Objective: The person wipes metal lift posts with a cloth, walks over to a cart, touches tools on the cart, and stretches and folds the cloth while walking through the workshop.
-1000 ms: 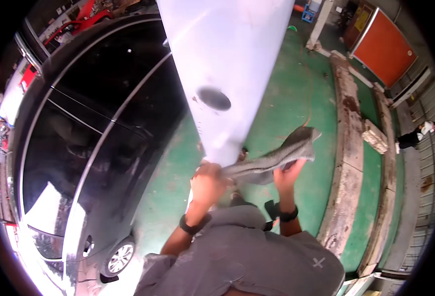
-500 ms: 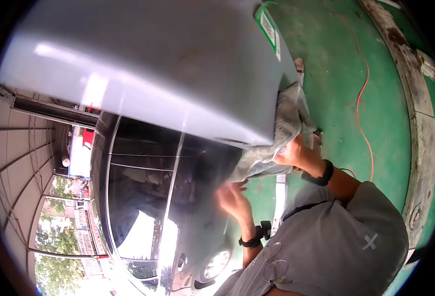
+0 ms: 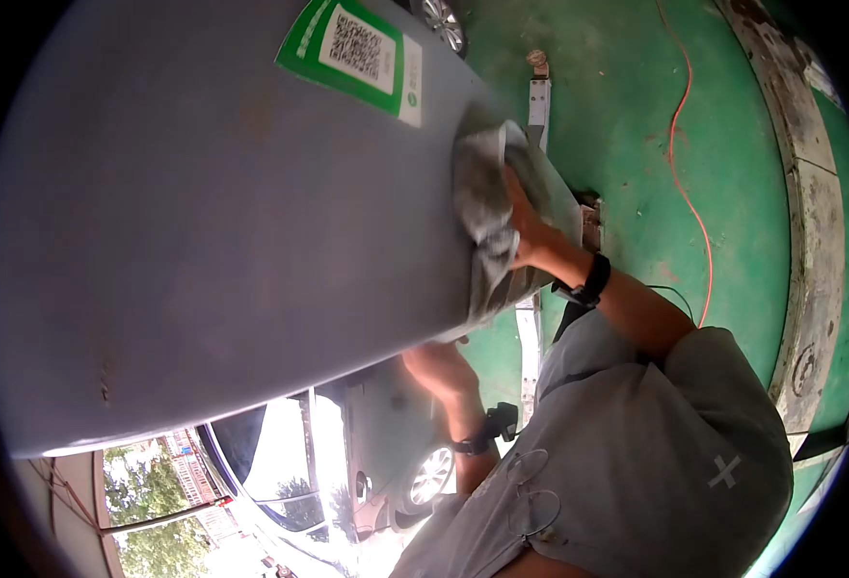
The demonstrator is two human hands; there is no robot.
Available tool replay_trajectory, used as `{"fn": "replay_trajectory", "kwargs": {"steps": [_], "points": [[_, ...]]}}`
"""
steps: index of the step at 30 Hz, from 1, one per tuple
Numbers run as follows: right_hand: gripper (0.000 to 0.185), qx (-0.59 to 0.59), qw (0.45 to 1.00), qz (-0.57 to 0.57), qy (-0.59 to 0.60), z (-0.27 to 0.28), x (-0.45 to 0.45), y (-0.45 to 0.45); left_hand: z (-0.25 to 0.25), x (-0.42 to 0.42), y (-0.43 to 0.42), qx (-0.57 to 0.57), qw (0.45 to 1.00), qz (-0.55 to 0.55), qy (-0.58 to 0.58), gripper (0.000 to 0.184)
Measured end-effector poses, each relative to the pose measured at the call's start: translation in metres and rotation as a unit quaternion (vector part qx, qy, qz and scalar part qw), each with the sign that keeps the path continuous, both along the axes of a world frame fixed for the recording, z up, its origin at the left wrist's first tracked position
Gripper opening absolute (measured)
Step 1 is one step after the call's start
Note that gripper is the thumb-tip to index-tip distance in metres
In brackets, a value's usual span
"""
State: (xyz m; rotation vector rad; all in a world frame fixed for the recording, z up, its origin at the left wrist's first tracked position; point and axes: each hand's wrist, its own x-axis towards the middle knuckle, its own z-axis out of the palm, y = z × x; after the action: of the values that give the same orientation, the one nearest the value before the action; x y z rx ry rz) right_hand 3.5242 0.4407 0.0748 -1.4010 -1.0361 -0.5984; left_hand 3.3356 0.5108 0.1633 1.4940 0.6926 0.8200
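A large pale grey panel (image 3: 251, 222) fills the upper left, with a green and white QR-code sticker (image 3: 352, 53) near its top edge. My right hand (image 3: 529, 226) presses a grey cloth (image 3: 485, 183) against the panel's surface near its right end, fingers wrapped in or over the fabric. The cloth hangs down to the panel's lower edge. Below that edge is my left hand (image 3: 439, 364), blurred, its fingers mostly hidden behind the panel, so what it touches cannot be made out. Both wrists wear black bands.
A dark car (image 3: 347, 453) stands beyond the panel at the lower left. A red cable (image 3: 680, 164) runs over the green floor (image 3: 627, 106). A long worn beam (image 3: 815, 222) lies at the right. Metal stand parts (image 3: 538, 101) show beside the panel.
The panel now covers more of the view and its sticker appears larger and further left. My right hand and the cloth have moved up onto its face; my left hand has slipped partly behind its edge.
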Motion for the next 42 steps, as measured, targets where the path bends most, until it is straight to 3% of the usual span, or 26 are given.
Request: {"fn": "replay_trajectory", "kwargs": {"steps": [1, 3, 5, 6, 7, 8, 10, 12, 17, 19, 21, 25, 29, 31, 35, 36, 38, 40, 41, 42], "points": [[0.091, 0.013, 1.0, -0.027, 0.0, -0.002, 0.016, -0.002, -0.019, 0.001, 0.003, -0.044, 0.997, -0.031, -0.052, 0.033], [0.086, 0.028, 0.996, -0.026, 0.079, -0.02, 0.041, 0.001, -0.039, 0.015, -0.009, 0.015, 0.999, 0.02, -0.032, 0.035], [0.082, -0.028, 0.993, -0.049, 0.104, -0.028, 0.035, 0.003, -0.049, 0.015, 0.002, 0.205, 0.977, 0.04, -0.036, 0.033], [0.08, -0.059, 0.99, -0.057, 0.115, -0.031, 0.035, 0.002, -0.051, 0.022, 0.009, 0.435, 0.897, 0.074, -0.002, 0.033], [0.078, -0.034, 0.994, -0.054, 0.094, -0.034, 0.039, 0.0, -0.055, 0.023, 0.008, 0.637, 0.763, 0.107, 0.032, 0.034], [0.075, -0.009, 0.996, -0.046, 0.077, -0.031, 0.044, 0.0, -0.06, 0.018, 0.008, 0.609, 0.785, 0.11, 0.025, 0.041], [0.067, 0.034, 0.997, -0.034, 0.062, -0.022, 0.049, 0.002, -0.073, 0.007, 0.013, 0.647, 0.745, 0.146, 0.078, 0.041], [0.055, 0.069, 0.995, -0.033, 0.067, -0.013, 0.051, 0.0, -0.071, 0.014, 0.011, 0.642, 0.747, 0.16, 0.063, 0.04], [0.054, 0.043, 0.99, -0.073, 0.111, -0.017, 0.052, -0.002, -0.074, 0.016, 0.004, 0.528, 0.843, 0.105, 0.017, 0.026], [0.054, 0.038, 0.985, -0.074, 0.148, -0.023, 0.046, 0.003, -0.074, 0.013, -0.001, 0.343, 0.937, 0.056, -0.022, 0.028], [0.054, 0.027, 0.976, -0.077, 0.2, -0.045, 0.044, 0.012, -0.054, 0.023, -0.024, 0.141, 0.985, 0.054, -0.081, 0.032], [0.052, 0.04, 0.962, -0.118, 0.242, -0.058, 0.038, 0.001, -0.035, 0.009, -0.03, 0.063, 0.995, -0.071, -0.025, 0.025], [0.045, -0.048, 0.943, -0.129, 0.303, -0.079, -0.002, -0.017, -0.018, -0.022, -0.033, 0.064, 0.99, -0.125, 0.021, 0.026], [0.044, -0.074, 0.942, -0.127, 0.303, -0.074, -0.013, -0.026, -0.011, -0.034, -0.026, 0.078, 0.991, -0.109, -0.02, 0.023], [0.047, -0.025, 0.97, -0.136, 0.202, 0.012, -0.03, -0.038, 0.054, -0.053, -0.026, 0.066, 0.994, -0.01, -0.089, 0.012], [0.048, -0.016, 0.977, -0.137, 0.163, 0.034, -0.036, -0.039, 0.053, -0.059, 0.004, 0.326, 0.943, 0.044, -0.049, 0.012], [0.05, -0.003, 0.987, -0.121, 0.107, 0.069, -0.051, -0.036, 0.075, -0.062, 0.01, 0.441, 0.879, 0.157, -0.093, 0.014], [0.054, 0.001, 0.992, -0.095, 0.081, 0.095, -0.069, -0.035, 0.092, -0.058, 0.021, 0.364, 0.898, 0.204, -0.14, 0.017], [0.056, 0.006, 0.994, -0.077, 0.071, 0.103, -0.075, -0.033, 0.108, -0.055, 0.014, 0.114, 0.948, 0.162, -0.248, 0.02], [0.056, -0.01, 0.995, -0.069, 0.065, 0.109, -0.082, -0.033, 0.107, -0.055, 0.022, 0.124, 0.945, 0.178, -0.245, 0.026]]}}
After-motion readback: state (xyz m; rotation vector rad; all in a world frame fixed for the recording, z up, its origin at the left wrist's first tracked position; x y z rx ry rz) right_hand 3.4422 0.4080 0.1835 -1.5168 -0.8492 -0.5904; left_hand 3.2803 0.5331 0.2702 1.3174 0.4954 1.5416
